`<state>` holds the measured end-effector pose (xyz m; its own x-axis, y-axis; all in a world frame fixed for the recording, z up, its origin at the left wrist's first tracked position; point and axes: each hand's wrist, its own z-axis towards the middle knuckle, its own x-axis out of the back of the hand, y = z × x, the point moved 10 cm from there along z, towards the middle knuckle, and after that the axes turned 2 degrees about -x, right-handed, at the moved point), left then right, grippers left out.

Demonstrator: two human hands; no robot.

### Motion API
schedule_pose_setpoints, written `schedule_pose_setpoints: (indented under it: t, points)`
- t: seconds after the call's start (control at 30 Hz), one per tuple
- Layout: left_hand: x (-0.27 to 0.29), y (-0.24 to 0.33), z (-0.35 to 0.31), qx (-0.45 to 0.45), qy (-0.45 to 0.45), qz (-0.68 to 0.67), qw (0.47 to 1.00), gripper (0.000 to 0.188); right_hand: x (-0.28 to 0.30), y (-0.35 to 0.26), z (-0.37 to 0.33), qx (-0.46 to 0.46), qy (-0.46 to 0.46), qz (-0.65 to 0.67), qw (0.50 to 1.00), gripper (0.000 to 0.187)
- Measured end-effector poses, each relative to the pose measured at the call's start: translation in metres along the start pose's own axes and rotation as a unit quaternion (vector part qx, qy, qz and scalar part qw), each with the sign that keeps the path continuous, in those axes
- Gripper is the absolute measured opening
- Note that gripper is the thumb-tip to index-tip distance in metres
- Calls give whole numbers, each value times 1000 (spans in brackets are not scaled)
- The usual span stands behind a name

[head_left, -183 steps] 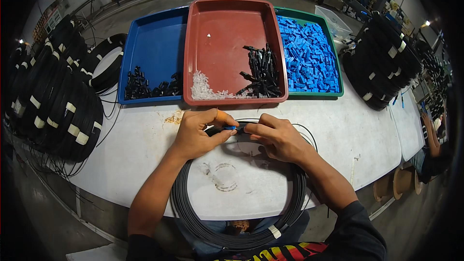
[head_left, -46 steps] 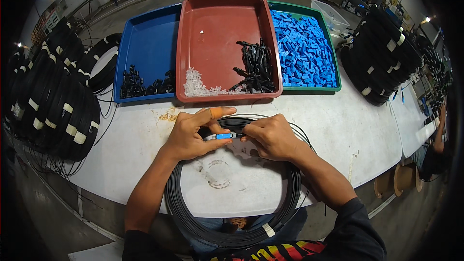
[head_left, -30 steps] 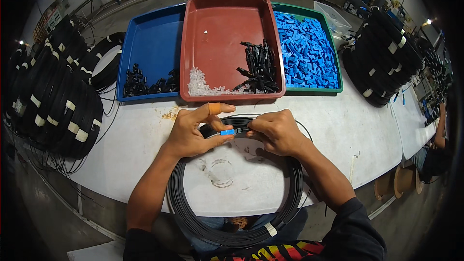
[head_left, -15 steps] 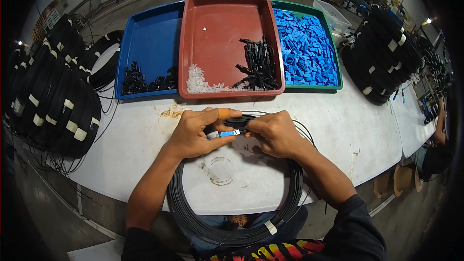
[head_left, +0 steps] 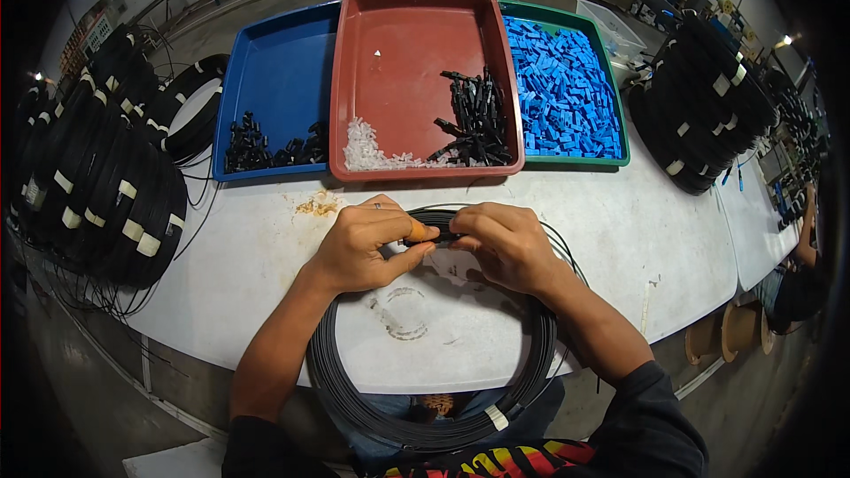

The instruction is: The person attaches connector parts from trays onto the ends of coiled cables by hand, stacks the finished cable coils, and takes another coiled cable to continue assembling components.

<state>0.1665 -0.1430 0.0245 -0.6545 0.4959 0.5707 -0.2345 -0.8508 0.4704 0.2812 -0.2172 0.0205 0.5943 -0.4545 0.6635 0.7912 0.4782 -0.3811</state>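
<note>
A coil of black cable (head_left: 329, 358) lies over the table's front edge, its lower part toward my lap, with a white tape band (head_left: 497, 417) around it. Over the coil's far side, my left hand (head_left: 376, 243) pinches the cable's connector between thumb and a forefinger wrapped in orange tape. Those fingers hide most of the connector. Close beside it, my right hand (head_left: 505, 243) grips the dark cable end (head_left: 445, 235) with thumb and fingertips. The two hands' fingertips nearly meet.
Behind my hands stand a blue tray (head_left: 274, 62) with black parts, a red tray (head_left: 416, 35) with clear and black pieces, and a green tray (head_left: 627, 146) of blue connectors. Cable coils (head_left: 106, 186) pile up left, more coils (head_left: 699, 115) right. A person (head_left: 801, 252) sits far right.
My left forefinger has come down from its raised position onto the connector, covering its blue and white body. The right hand stays at the cable end, nearly unmoved.
</note>
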Motion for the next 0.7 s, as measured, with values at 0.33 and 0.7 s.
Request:
schedule_pose_setpoints:
  t: [0.33, 0.7]
  points:
    - [-3, 17, 1, -72, -6, 14, 997, 12, -2, -8, -5, 37, -17, 54, 998, 32]
    - [-7, 13, -1, -59, -27, 38, 997, 16, -7, -3, -1, -19, -54, 52, 997, 33]
